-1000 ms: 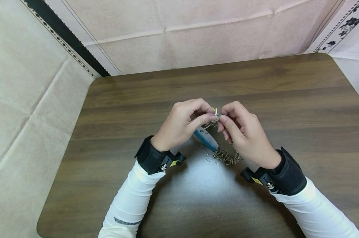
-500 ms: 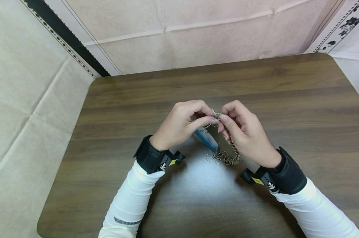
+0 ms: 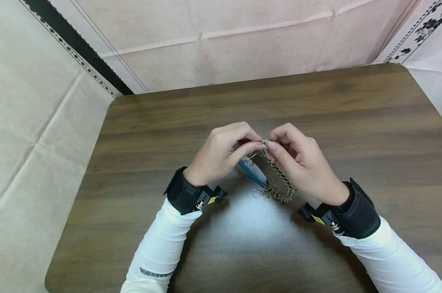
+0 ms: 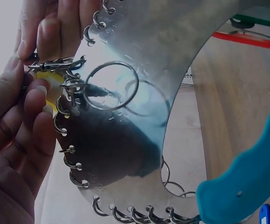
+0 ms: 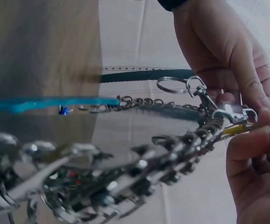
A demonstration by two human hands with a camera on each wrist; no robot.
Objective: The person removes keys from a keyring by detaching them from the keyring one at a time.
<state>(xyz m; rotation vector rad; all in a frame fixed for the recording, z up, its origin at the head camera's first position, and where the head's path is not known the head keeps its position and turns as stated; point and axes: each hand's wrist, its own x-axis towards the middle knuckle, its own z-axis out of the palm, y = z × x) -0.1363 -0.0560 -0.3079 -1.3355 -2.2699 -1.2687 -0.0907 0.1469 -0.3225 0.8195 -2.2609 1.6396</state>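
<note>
A curved metal plate [image 4: 181, 18] has a turquoise handle [image 4: 252, 172] and a row of small metal rings [image 3: 281, 195] along its edge. My left hand [image 3: 222, 152] and right hand [image 3: 301, 162] meet above its far end, thumbs and index fingertips pinching a small metal clip [image 4: 55, 64] there. In the right wrist view, the left hand [image 5: 228, 51] is above and the right hand [image 5: 261, 172] below. A yellow piece [image 5: 235, 130] shows among the fingertips, partly hidden. One larger split ring [image 4: 137, 88] hangs loose over the plate. Which hand grips which part of the clip is unclear.
The brown wooden table [image 3: 224, 252] lies under the hands. Pale patterned cloth [image 3: 242, 49] hangs behind it. Beyond the plate in the left wrist view are a red strip [image 4: 247, 40], a green strip [image 4: 261, 21] and a blue tag [image 4: 266, 217].
The shiny and yellow piece that stuck up above the fingertips has tipped down between them. My right hand has shifted slightly left, showing more of the ring row.
</note>
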